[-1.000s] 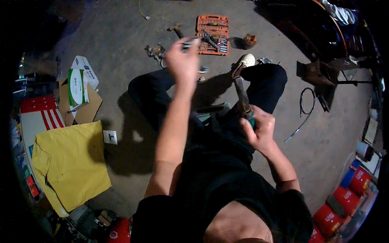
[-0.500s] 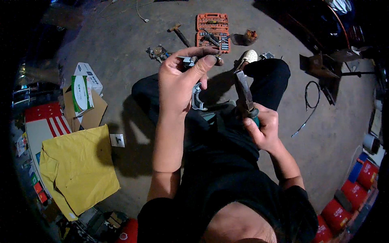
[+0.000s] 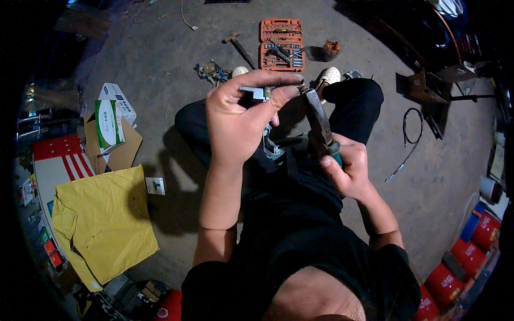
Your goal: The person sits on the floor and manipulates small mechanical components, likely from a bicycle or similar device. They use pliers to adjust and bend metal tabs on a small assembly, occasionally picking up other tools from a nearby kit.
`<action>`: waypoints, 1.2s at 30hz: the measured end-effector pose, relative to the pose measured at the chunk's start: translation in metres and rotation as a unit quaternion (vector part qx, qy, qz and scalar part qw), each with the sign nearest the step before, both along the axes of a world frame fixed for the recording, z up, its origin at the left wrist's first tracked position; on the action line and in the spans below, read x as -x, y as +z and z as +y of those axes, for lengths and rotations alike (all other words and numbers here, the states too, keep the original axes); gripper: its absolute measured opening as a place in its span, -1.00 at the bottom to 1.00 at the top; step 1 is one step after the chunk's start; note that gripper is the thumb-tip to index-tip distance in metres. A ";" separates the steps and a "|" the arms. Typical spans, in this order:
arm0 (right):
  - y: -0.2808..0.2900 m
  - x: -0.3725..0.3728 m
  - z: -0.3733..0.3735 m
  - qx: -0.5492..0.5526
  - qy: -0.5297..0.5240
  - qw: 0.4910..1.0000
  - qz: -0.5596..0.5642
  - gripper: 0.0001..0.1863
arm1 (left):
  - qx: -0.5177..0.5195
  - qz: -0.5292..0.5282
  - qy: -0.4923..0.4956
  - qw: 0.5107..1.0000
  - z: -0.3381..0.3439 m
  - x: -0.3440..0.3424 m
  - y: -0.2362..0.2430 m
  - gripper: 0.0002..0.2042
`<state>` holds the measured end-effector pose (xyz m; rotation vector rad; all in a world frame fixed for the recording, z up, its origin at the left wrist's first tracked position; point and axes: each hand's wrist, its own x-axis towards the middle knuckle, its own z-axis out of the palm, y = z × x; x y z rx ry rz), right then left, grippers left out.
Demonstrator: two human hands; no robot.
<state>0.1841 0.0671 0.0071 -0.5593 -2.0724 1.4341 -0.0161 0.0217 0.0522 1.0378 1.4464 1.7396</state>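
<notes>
My left hand (image 3: 233, 122) is closed around a silver-grey metal part (image 3: 256, 93), most of it hidden by the palm and fingers. A curved, clamp-like grey piece (image 3: 272, 147) shows below that hand, over my lap; whether it belongs to the same part I cannot tell. Thumb and forefinger pinch something tiny and dark at their tips. Right beside those fingertips is the nose of a pair of worn steel pliers (image 3: 319, 119). My right hand (image 3: 349, 166) grips the pliers by their green handles, with the jaws pointing away from me.
Beyond my feet lie a hammer (image 3: 239, 49), an orange socket set case (image 3: 281, 33) and a cluttered metal assembly (image 3: 212, 71). A yellow sack (image 3: 107, 224) and boxes (image 3: 118, 101) are at left. A black cable (image 3: 405, 142) and red drums (image 3: 471, 257) are at right.
My left hand has turned and shifted slightly right, bringing its fingertips beside the pliers' nose. The pliers have tilted a little leftward. The curved grey piece now shows lower and further right.
</notes>
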 end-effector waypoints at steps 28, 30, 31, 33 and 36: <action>0.022 -0.002 0.006 0.070 0.014 0.997 -0.040 -0.59 | 0.054 0.126 0.007 0.990 0.007 0.004 0.001 -0.89; 0.022 -0.002 0.006 0.077 0.013 0.996 -0.046 -0.59 | 0.052 0.136 0.011 0.989 0.007 0.004 0.000 -0.89; 0.022 -0.002 0.006 0.076 0.014 0.995 -0.056 -0.59 | 0.049 0.145 0.013 0.988 0.007 0.005 -0.001 -0.89; 0.023 -0.002 0.007 0.073 0.016 0.994 -0.076 -0.59 | 0.039 0.169 0.018 0.985 0.008 0.005 -0.002 -0.89; 0.025 0.000 0.007 0.080 0.005 0.993 -0.088 -0.60 | 0.026 0.211 0.029 0.977 0.009 0.006 -0.002 -0.89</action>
